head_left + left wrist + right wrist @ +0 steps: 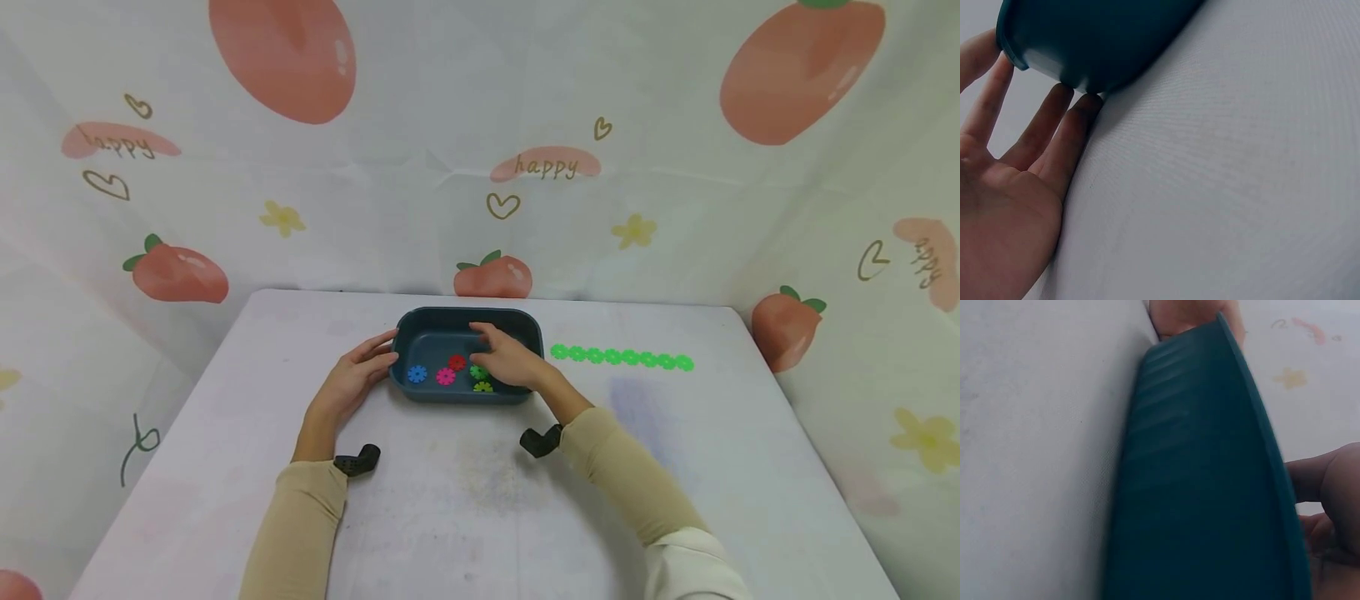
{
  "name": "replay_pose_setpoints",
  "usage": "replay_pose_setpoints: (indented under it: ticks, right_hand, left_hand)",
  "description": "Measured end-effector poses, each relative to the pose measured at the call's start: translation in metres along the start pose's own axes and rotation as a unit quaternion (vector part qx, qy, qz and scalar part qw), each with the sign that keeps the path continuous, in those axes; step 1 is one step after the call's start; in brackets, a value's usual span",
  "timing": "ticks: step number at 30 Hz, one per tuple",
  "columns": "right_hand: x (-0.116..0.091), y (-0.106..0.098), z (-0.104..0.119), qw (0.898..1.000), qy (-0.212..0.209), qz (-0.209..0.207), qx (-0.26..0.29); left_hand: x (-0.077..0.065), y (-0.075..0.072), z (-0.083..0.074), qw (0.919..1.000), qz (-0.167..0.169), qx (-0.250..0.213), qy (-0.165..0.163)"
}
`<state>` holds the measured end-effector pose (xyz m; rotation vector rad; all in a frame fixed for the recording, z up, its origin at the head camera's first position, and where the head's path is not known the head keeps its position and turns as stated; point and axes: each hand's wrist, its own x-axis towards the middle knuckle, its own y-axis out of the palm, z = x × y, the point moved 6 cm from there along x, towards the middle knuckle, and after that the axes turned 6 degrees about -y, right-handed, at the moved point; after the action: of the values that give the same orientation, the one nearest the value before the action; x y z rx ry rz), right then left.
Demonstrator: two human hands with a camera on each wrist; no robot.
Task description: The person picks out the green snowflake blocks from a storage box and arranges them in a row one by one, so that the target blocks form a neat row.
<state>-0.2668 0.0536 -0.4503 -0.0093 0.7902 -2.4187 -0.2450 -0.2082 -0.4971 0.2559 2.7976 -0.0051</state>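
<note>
A dark teal bin (457, 398) stands on the table with several flower-shaped discs lying in it. Among them are a blue disc (417, 374), a pink disc (446, 377), a red disc (457, 362) and a yellow-green disc (483, 387). My left hand (351, 379) touches the bin's left end, its fingertips against the wall (1085, 50) in the left wrist view. Over the bin's right side reaches my right hand (513, 358), thumb and index finger apart above a green disc (477, 372). From the right wrist, the bin wall (1204, 475) partly hides that hand.
To the right of the bin, a row of bright green flower-shaped discs (613, 357) lies on the white table (465, 533). Each wrist wears a black camera mount (542, 442). Behind the table hangs a printed cloth (405, 217).
</note>
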Motion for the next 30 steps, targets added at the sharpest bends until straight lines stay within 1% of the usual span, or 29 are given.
replay_pose_setpoints:
  ticks: [2,6,9,12,14,16,19,25,30]
  right_hand:
    - [0.004,0.001,-0.001,1.0,-0.003,-0.002,0.006]
    - [0.012,0.002,-0.002,1.0,-0.018,-0.013,-0.001]
    - [0.016,0.001,-0.003,0.999,-0.03,-0.029,-0.032]
    - [0.018,0.0,-0.007,0.997,-0.029,-0.046,-0.06]
    - [0.019,0.0,-0.01,0.996,-0.025,-0.055,-0.068]
    - [0.019,0.0,-0.012,0.996,-0.02,-0.062,-0.065]
    - [0.019,0.001,-0.012,0.996,-0.014,-0.065,-0.061]
    - [0.02,0.002,-0.012,0.994,-0.007,-0.058,-0.092]
    - [0.022,0.004,-0.013,0.992,-0.015,-0.045,-0.113]
  left_hand:
    - [0.0,0.0,0.0,1.0,-0.002,0.003,-0.001]
    - [0.0,-0.001,0.001,1.0,-0.006,0.006,-0.005]
    - [0.001,-0.001,0.002,0.9999,-0.01,0.005,-0.007]
    - [0.002,0.0,0.002,0.9999,-0.009,0.007,-0.008]
    - [0.002,-0.001,0.002,0.9999,-0.01,0.009,-0.009]
    - [0.001,0.0,0.002,0.9999,-0.009,0.011,-0.009]
    - [0.0,0.0,0.001,0.9999,-0.008,0.011,-0.008]
    - [0.001,0.001,0.002,0.9999,-0.005,0.012,-0.008]
    - [0.003,-0.001,0.004,0.9999,-0.006,0.008,-0.01]
